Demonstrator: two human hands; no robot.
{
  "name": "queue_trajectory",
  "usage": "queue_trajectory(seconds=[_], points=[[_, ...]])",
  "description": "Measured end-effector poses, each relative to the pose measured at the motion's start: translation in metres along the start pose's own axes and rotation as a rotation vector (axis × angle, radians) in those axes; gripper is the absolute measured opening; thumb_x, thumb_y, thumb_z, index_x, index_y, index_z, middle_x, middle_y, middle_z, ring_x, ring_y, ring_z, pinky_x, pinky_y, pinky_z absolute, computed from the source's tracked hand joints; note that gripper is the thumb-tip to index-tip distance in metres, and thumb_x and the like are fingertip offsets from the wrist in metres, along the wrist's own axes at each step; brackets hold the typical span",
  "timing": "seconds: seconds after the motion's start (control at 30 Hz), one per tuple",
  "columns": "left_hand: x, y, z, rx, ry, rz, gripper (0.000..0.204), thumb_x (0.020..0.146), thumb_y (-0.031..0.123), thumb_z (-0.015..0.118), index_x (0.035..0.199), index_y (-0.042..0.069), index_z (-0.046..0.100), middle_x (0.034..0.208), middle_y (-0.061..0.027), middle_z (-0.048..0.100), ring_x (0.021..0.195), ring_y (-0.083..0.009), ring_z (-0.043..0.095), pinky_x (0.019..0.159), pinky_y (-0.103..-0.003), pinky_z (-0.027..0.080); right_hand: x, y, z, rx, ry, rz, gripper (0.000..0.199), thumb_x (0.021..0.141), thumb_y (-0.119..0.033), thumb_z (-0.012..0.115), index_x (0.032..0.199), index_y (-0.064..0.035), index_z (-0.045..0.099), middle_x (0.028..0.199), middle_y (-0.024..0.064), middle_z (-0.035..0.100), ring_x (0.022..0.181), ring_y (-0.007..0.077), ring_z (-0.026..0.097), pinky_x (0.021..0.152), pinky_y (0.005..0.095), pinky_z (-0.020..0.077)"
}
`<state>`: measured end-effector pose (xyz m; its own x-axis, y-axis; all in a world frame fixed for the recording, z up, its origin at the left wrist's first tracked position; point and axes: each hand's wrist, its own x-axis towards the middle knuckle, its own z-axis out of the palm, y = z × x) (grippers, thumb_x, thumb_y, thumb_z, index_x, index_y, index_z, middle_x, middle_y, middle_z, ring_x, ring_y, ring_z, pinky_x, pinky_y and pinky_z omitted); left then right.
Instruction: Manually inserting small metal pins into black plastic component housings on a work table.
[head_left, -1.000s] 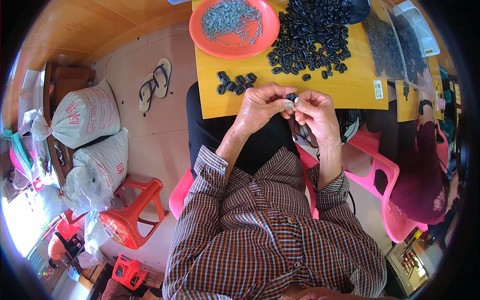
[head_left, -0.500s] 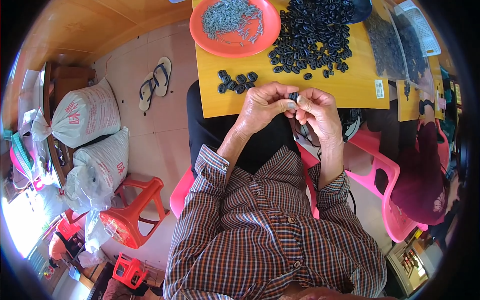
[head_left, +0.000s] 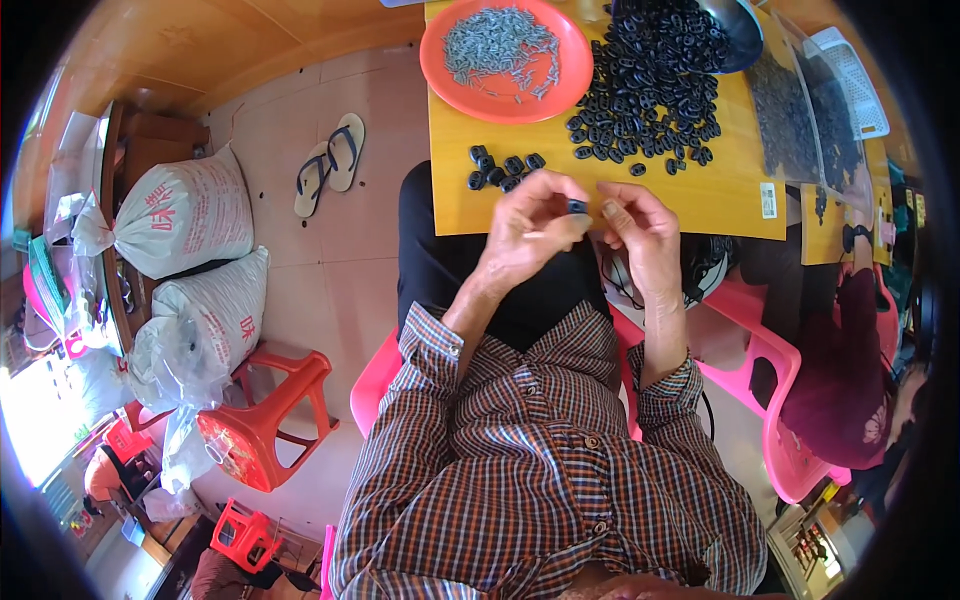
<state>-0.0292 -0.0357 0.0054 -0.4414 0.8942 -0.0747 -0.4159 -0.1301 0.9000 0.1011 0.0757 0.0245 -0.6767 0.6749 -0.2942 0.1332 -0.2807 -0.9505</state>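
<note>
My left hand [head_left: 525,232] pinches a small black cord lock [head_left: 577,207] between thumb and fingertips, just past the table's front edge. Beside it, a short gap away, is my right hand [head_left: 648,228]; its thumb and forefinger are slightly apart, and I see nothing between them. Ahead of my left hand lies a small group of black cord locks [head_left: 514,165] on the yellow table [head_left: 740,205]. A large heap of black oval two-hole pieces [head_left: 655,95] spreads farther back. Small grey spring-like pieces [head_left: 495,45] fill part of a red plate [head_left: 455,95].
A dark bowl [head_left: 745,40] and a clear bag of black pieces [head_left: 785,110] stand at the back right. Another person in a maroon top [head_left: 835,385] sits on my right. White sacks [head_left: 190,215], a red stool [head_left: 265,425] and flip-flops [head_left: 345,155] are on the left.
My hands have come apart, and the cord lock stays in my left fingers. The view has shifted, so the table appears farther right.
</note>
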Motion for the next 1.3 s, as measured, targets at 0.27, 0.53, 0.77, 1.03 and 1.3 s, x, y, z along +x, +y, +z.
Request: queue_trajectory(seconds=[0.27, 0.53, 0.77, 1.03, 1.3], points=[[-0.011, 0.036, -0.084, -0.353, 0.521, 0.315, 0.013, 0.089, 0.000, 0.048, 0.092, -0.001, 0.060, 0.070, -0.0013, 0.052, 0.058, -0.0069, 0.047, 0.050, -0.021, 0.034, 0.011, 0.002, 0.057, -0.736, 0.016, -0.453, 0.044, 0.080, -0.005, 0.069, 0.121, 0.0016, 0.053, 0.100, 0.0087, 0.050, 0.068, 0.0121, 0.054, 0.057, 0.0239, 0.0464], [0.003, 0.001, -0.120, -0.526, 0.676, 0.121, 0.012, 0.093, 0.007, 0.050, 0.092, -0.002, 0.058, 0.087, -0.0068, 0.056, 0.075, -0.0147, 0.053, 0.070, -0.026, 0.046, 0.031, -0.005, 0.088, -1.109, -0.043, -0.433, 0.067, 0.075, -0.024, 0.076, 0.126, 0.0055, 0.043, 0.108, 0.0165, 0.045, 0.086, 0.0310, 0.057, 0.074, 0.0389, 0.0501], [0.014, 0.005, -0.110, -0.490, 0.544, 0.130, 0.026, 0.096, 0.019, 0.049, 0.105, -0.004, 0.059, 0.097, -0.0083, 0.057, 0.094, -0.0172, 0.055, 0.087, -0.031, 0.045, 0.042, -0.002, 0.116, -1.107, -0.139, -0.438, 0.067, 0.075, -0.021, 0.076, 0.127, 0.0062, 0.043, 0.110, 0.0180, 0.047, 0.093, 0.0355, 0.057, 0.080, 0.0413, 0.0482], [0.011, 0.004, -0.113, -0.455, 0.531, 0.084, 0.042, 0.097, 0.029, 0.045, 0.123, -0.002, 0.053, 0.110, -0.0078, 0.056, 0.105, -0.0186, 0.052, 0.096, -0.034, 0.040, 0.048, -0.002, 0.156, -1.089, -0.206, -0.424, 0.055, 0.076, -0.014, 0.071, 0.122, 0.0020, 0.046, 0.108, 0.0179, 0.046, 0.093, 0.0365, 0.057, 0.078, 0.0422, 0.0487], [0.003, -0.024, -0.138, -0.843, 0.453, 0.122, 0.032, 0.093, 0.026, 0.046, 0.109, 0.002, 0.060, 0.107, -0.0108, 0.062, 0.101, -0.0228, 0.057, 0.091, -0.034, 0.044, 0.051, 0.013, 0.197, -1.157, -0.173, -0.653, 0.039, 0.072, -0.006, 0.062, 0.108, 0.0059, 0.051, 0.101, 0.0171, 0.047, 0.091, 0.0320, 0.056, 0.069, 0.0384, 0.0535]])
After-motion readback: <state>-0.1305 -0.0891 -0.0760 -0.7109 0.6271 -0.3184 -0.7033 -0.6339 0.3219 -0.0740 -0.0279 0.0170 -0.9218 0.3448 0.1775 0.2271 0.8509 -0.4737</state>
